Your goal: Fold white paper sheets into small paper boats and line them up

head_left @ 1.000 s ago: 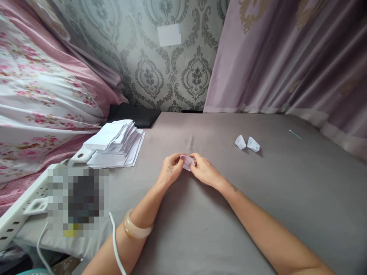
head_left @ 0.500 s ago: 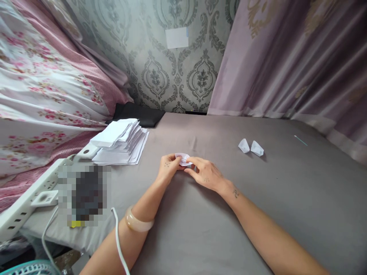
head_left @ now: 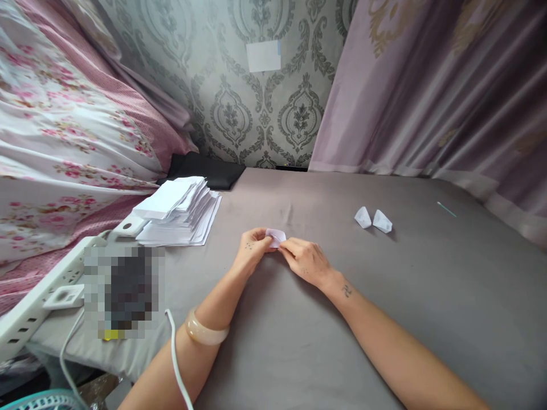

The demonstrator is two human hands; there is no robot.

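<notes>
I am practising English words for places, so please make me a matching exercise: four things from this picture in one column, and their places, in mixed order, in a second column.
Things:
1. paper stack
2. small folded paper
3. two folded pieces
4. bangle

Places:
a. lying on the grey sheet, right of the hands
b. on the left wrist
c. pinched between the left hand and the right hand
d. on the grey sheet, beside the floral bedding

Pairs: 1-d, 2-c, 3-a, 4-b
</notes>
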